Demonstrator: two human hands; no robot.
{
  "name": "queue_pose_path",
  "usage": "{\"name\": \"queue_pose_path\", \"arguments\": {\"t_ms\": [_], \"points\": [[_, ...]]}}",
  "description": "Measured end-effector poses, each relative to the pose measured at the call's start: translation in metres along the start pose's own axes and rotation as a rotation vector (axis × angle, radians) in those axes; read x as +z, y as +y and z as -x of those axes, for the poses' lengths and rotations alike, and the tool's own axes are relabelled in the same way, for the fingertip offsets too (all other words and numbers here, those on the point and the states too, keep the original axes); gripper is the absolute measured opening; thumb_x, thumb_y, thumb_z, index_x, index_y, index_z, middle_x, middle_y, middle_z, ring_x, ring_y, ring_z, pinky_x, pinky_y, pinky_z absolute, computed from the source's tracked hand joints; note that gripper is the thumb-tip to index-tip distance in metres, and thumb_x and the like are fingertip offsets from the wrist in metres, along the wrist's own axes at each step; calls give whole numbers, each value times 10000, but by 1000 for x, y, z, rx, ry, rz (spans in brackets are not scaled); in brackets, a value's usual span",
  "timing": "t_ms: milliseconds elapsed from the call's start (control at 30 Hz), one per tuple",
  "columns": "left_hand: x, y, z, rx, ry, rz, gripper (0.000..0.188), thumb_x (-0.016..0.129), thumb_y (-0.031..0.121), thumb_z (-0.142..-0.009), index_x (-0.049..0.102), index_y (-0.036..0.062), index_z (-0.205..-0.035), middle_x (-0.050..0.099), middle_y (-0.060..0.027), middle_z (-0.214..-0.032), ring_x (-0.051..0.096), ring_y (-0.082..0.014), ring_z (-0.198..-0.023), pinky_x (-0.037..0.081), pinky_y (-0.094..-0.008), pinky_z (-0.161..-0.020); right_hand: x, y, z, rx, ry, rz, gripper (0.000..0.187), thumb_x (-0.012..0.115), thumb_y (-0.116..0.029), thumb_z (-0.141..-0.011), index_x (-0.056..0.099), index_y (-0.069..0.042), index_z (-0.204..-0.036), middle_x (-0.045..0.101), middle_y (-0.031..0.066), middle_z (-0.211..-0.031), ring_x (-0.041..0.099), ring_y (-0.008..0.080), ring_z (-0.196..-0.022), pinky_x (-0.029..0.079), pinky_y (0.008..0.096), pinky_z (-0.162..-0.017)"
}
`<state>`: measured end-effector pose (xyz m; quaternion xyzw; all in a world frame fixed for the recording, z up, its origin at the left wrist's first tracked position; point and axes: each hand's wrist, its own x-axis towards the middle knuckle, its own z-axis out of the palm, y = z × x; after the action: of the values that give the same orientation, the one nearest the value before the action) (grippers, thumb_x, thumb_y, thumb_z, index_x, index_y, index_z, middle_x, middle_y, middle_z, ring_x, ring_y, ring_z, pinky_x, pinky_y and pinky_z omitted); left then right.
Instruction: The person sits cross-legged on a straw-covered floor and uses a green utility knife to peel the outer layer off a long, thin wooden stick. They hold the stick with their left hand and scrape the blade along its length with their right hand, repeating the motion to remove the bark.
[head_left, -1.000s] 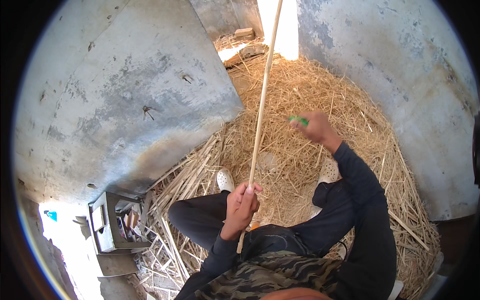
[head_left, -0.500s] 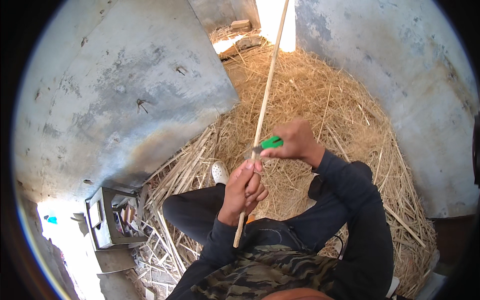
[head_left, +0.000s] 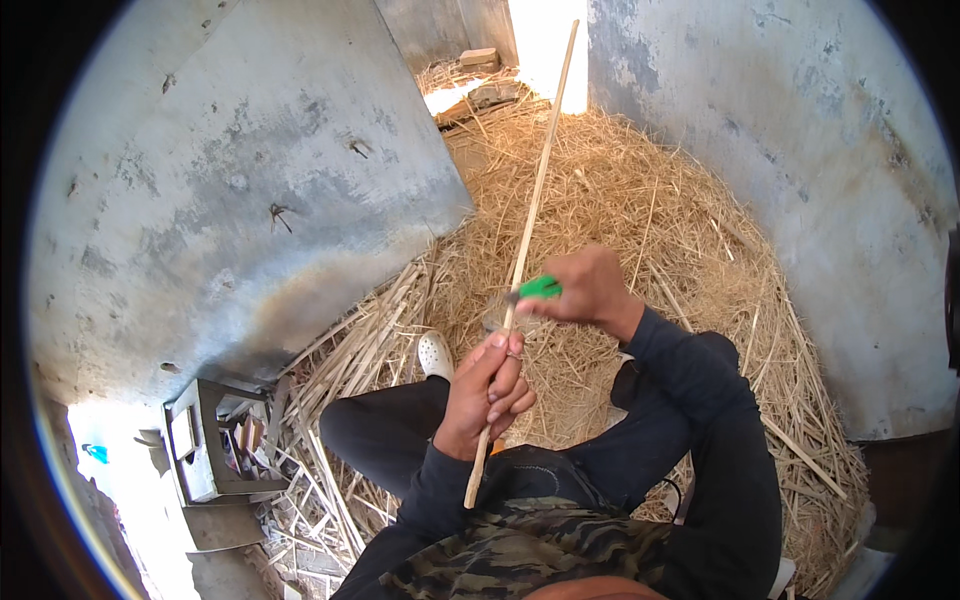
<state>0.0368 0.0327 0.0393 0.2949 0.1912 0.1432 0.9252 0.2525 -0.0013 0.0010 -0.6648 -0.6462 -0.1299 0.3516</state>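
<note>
While the thin pale stick point(head_left: 540, 185) slanted up over the straw point(head_left: 640, 200) from near your lap point(head_left: 530, 478), your left hand point(head_left: 483, 395) had its fingers wrapped around its lower part, and your right hand point(head_left: 590, 288) clasped a green-handled tool point(head_left: 540, 287), its blurred dark head at the stick. Because your 2 hands sat so close, a slip toward you could have nicked the left fingers; a slack left grip could have let the stick twist.

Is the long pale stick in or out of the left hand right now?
In. The left hand is closed around the stick, whose near end shows below the hand.
</note>
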Motion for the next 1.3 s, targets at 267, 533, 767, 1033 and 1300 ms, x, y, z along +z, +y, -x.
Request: {"name": "queue_pose_path", "arguments": {"t_ms": [267, 533, 767, 1033, 1300], "points": [[5, 2, 2, 1, 8, -3, 195, 325, 244, -1042, 437, 97, -979, 268, 78, -457, 244, -43, -318, 236, -210, -394, 11, 20, -7, -7, 62, -14, 744, 450, -822, -765, 488, -134, -482, 411, 20, -387, 424, 171, -323, 327, 330, -348], [3, -17, 17, -108, 9, -63, 212, 360, 281, -1040, 441, 100, -966, 271, 67, -471, 239, -49, -342, 241, -217, -409, 14, 101, -18, 160, 78, 242, 752, 316, -798, -841, 463, -152, -486, 350, -3, -389, 381, 147, -331, 288, 316, -338], [-2, -33, 44, -238, 22, -108, 228, 406, 286, -1028, 471, 90, -930, 277, 70, -470, 236, -50, -348, 259, -217, -427, -1, 191, -19, 831, -10, 301, 720, 383, -732, -868, 642, -103, -632, 541, 81, -497, 567, 224, -475, 426, 410, -457], [-30, -16, 46, 28, 67, -500, 249, 419, 253, -1031, 509, 26, -980, 326, 61, -526, 255, -45, -430, 240, -224, -432, -37, 271, 34, 1118, 19, 81, 844, 347, -747, -874, 477, 6, -515, 418, 112, -486, 441, 229, -476, 369, 425, -526], [-9, 1, -1, 263, 64, -465, 242, 432, 260, -1024, 497, 33, -971, 295, 70, -526, 225, -35, -421, 206, -227, -424, -16, 49, 0, 177, -52, -166, 709, 447, -740, -838, 500, -90, -559, 423, 14, -453, 439, 176, -406, 324, 338, -405]]}}
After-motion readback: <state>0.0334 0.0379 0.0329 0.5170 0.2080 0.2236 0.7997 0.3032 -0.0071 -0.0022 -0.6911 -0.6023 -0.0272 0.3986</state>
